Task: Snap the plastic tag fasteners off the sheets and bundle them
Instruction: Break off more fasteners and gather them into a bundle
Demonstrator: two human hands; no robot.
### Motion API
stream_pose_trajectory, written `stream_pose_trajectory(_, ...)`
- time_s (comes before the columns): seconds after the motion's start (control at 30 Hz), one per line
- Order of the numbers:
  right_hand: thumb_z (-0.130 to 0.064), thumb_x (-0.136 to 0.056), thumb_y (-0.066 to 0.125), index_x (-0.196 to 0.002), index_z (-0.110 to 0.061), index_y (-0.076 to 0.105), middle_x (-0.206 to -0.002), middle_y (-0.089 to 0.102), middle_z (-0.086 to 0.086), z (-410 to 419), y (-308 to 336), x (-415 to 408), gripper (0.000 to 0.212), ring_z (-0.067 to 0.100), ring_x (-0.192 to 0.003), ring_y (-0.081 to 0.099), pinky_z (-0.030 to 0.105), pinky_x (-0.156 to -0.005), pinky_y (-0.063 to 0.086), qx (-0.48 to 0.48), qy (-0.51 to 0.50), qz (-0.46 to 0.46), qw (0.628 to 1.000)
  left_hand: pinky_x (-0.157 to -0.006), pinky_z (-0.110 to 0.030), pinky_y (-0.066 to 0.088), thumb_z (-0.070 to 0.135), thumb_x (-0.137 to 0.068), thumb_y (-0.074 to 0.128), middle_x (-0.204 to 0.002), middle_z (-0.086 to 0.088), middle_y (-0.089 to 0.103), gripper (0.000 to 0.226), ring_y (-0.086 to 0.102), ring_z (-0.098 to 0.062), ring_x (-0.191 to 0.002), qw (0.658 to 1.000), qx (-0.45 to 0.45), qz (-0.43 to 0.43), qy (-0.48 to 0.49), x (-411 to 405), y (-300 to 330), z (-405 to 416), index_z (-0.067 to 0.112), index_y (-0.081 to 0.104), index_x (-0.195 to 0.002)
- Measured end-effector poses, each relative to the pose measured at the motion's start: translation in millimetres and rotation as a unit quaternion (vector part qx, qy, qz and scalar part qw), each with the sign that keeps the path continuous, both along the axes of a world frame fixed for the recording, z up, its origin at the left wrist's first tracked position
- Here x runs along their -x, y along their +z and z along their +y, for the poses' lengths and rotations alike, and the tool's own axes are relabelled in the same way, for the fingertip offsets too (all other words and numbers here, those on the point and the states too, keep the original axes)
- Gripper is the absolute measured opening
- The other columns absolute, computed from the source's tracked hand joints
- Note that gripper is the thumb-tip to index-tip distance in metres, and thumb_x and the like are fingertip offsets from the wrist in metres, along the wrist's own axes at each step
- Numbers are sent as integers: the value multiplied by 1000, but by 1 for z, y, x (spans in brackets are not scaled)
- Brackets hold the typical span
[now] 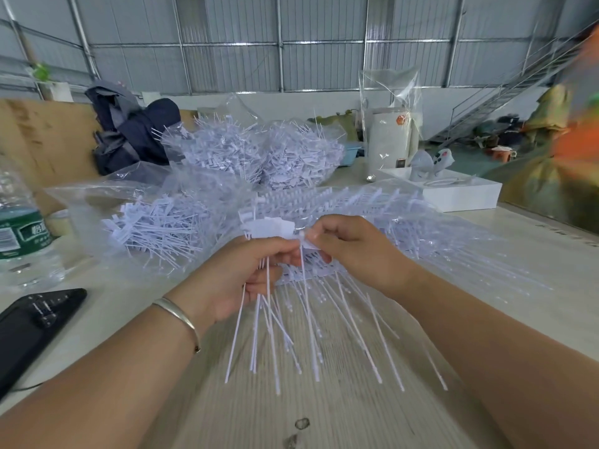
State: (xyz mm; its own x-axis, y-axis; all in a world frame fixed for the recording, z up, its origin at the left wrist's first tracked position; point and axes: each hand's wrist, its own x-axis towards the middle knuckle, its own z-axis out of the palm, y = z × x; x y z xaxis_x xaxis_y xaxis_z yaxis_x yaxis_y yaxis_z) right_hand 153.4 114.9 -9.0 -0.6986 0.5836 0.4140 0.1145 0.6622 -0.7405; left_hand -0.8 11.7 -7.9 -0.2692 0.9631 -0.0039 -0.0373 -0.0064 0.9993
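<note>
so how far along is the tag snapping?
Done: loose fasteners heaped in the bags behind. In hand: left hand grips a bundle; right hand pinches one fastener at it. Left: the sheets under the hands hold many rows; count unclear.

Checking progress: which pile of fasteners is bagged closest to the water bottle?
The smaller pile of fasteners at left, inside the clear bag beside the water bottle.
</note>
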Motion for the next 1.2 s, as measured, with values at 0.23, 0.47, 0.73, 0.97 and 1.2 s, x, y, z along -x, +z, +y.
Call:
stream_pose_trajectory(0.23, -21, -95, 57, -67, -12, 54, -62, 55, 10, 0, -3, 2, 29, 17, -54, 48, 27, -57, 39, 98, 4, -61, 993, -34, -15, 16, 19, -91, 62, -53, -2, 49, 26, 21, -6, -35, 1000, 21, 15, 3, 4, -7, 4, 11, 66, -66)
stream_pose_trajectory(0.47, -20, -93, 62, -64, -12, 58, -54, 45, 1, 3, -5, 0, 30, 7, -41, 35, 15, -41, 30, 212, 22, -30, 977, -35, -16, 14, 15, -88, 62, -46, 0, 40, 22, 18, -6, -34, 998, 50, 35, -10, 5, -8, 4, 11, 62, -66)
stream_pose_trajectory(0.73, -13, -86, 66, -70, -6, 71, -47, 55, 5, -2, 6, 0, 18, 6, -36, 37, 14, -38, 26, 193, 27, 32, 980, -47, -25, 10, 27, -71, 69, -41, 1, 33, 20, 19, -9, -37, 996, 13, 76, -53, -2, 2, -3, 14, 67, -55)
stream_pose_trajectory(0.97, -5, -87, 61, -42, -21, 59, -38, 44, -5, -2, 13, -7, 48, 5, -35, 33, 14, -38, 26, 167, 104, 11, 980, -37, -12, 20, 12, -74, 72, -36, 3, 32, 28, 23, -7, -31, 986, -2, 103, -131, 2, 7, -6, 14, 63, -48)
stream_pose_trajectory(1.2, -14, -93, 53, -39, -20, 50, -41, 33, 0, 12, 16, -23, 54, 14, -39, 24, 24, -47, 20, 142, 30, 31, 989, -41, -18, 15, 22, -67, 72, -42, 4, 29, 23, 20, -9, -37, 996, -12, 74, -54, 2, 3, -5, 18, 58, -50)
